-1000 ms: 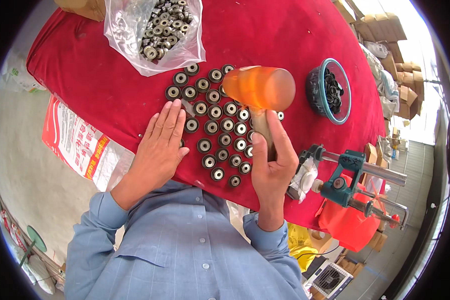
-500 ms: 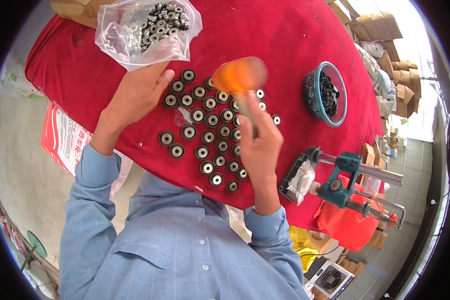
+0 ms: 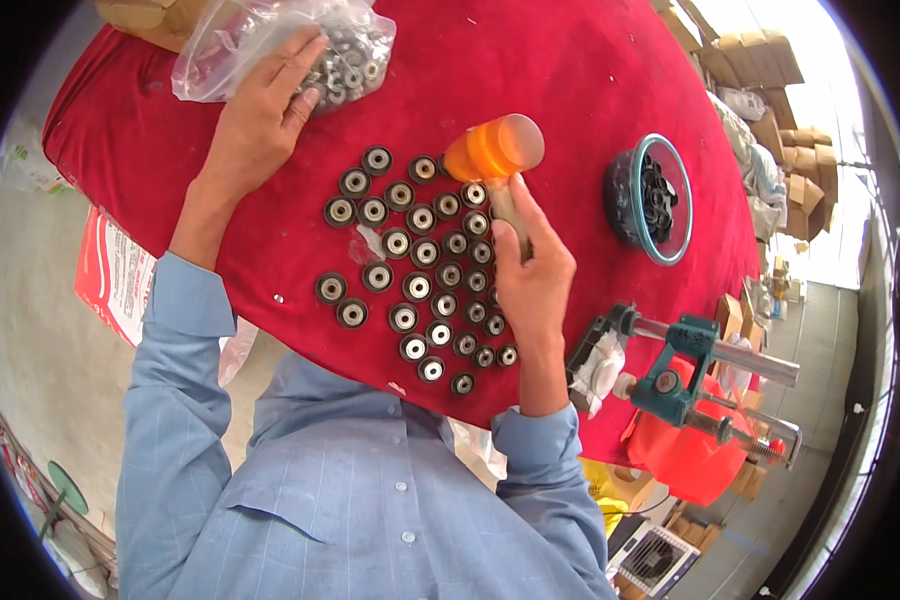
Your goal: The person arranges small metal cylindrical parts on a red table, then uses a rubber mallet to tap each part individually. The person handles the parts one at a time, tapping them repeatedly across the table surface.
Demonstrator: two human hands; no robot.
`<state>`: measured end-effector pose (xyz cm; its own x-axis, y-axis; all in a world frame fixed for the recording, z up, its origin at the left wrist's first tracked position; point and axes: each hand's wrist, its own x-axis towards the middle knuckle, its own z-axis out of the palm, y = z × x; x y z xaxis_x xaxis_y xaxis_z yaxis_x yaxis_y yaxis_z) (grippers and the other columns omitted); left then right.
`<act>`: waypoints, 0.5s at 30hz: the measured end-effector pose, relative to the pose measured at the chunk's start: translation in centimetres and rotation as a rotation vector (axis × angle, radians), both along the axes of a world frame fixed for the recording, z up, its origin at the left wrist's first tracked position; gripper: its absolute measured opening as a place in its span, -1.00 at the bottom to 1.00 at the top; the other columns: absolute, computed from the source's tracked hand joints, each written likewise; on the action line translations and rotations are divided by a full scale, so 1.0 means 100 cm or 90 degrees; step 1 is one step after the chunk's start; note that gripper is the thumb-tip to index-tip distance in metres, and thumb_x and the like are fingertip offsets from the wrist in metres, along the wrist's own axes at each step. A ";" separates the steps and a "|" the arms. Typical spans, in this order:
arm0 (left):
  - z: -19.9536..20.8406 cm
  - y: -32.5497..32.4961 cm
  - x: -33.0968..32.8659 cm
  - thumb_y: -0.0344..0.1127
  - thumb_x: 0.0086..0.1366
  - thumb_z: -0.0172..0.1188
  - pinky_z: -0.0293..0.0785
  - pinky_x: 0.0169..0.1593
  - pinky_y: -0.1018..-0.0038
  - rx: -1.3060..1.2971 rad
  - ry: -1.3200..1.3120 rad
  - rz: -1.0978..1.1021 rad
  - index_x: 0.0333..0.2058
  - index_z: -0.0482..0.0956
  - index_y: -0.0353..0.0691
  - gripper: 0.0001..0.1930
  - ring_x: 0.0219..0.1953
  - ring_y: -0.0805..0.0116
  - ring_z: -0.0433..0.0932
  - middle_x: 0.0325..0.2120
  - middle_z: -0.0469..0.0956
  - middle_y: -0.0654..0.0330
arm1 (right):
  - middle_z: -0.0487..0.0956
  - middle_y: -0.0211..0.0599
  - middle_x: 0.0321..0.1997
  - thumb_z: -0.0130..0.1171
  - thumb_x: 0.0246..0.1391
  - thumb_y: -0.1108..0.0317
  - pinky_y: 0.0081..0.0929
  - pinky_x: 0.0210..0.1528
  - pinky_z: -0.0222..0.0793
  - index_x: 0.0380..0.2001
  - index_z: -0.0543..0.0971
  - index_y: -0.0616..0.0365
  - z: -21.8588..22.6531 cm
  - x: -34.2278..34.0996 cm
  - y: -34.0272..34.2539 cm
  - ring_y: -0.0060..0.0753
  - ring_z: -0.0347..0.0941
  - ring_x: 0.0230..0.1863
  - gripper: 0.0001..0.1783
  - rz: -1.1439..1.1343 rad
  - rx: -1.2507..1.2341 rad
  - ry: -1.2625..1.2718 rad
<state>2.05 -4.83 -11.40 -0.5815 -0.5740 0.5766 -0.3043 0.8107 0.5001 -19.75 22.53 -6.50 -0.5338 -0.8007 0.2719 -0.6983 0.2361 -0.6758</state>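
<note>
My left hand [image 3: 255,130] lies on a clear plastic bag [image 3: 208,72] at the far left, its fingers stretched over the bag. Small metal bearings [image 3: 348,72] fill the bag's right part. A mallet with an orange head [image 3: 490,148] is in my right hand [image 3: 535,285], fingers wrapped round its handle. The mallet head is held at the far edge of a group of black-rimmed wheels with metal centres [image 3: 424,252]. Several of these wheels lie flat in loose rows between my hands, and my right hand hides some of them.
A red cloth [image 3: 560,80] covers the table. On the right stands a clear bowl [image 3: 622,205] with black rings [image 3: 658,200] inside. Nearer, a green hand press [image 3: 675,382] sits at the table's edge beside a red bag [image 3: 690,465]. A cardboard box [image 3: 155,22] is at the far left.
My left hand has moved up from the bag's near edge onto the bag, which has shifted and folded. The mallet was blurred in motion and now shows sharply, slightly farther right.
</note>
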 end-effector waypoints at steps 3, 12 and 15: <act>-0.007 0.006 0.004 -0.44 0.50 0.17 0.38 0.48 0.16 -0.045 -0.014 0.034 0.44 0.44 -0.12 -0.45 0.46 -0.02 0.40 0.47 0.41 0.11 | 0.76 0.04 0.00 0.27 0.27 0.54 -0.25 0.00 0.63 0.37 0.60 0.14 0.025 0.015 -0.002 -0.15 0.73 -0.11 -0.41 0.012 -0.010 -0.037; -0.010 0.009 0.004 -0.58 0.43 0.05 0.46 0.43 0.17 -0.017 0.021 0.028 0.42 0.46 -0.14 -0.41 0.46 -0.01 0.43 0.46 0.40 0.08 | 0.70 -0.06 -0.23 0.31 0.27 0.48 -0.24 -0.11 0.60 0.39 0.60 -0.01 0.009 0.047 -0.033 -0.17 0.68 -0.23 -0.39 0.099 0.083 0.011; -0.012 0.009 0.005 -0.59 0.43 0.03 0.45 0.43 0.17 -0.012 0.027 0.019 0.42 0.45 -0.15 -0.41 0.47 -0.01 0.41 0.47 0.40 0.08 | 0.73 -0.05 -0.06 0.30 0.28 0.51 -0.29 0.00 0.59 0.38 0.60 0.08 0.021 0.040 -0.031 -0.22 0.70 -0.10 -0.42 0.088 0.065 -0.012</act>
<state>2.51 -3.94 -12.59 -0.5389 -0.5795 0.6114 -0.3078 0.8111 0.4974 -15.76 19.45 -4.35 -0.4205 -0.8900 0.1762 -0.7166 0.2067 -0.6662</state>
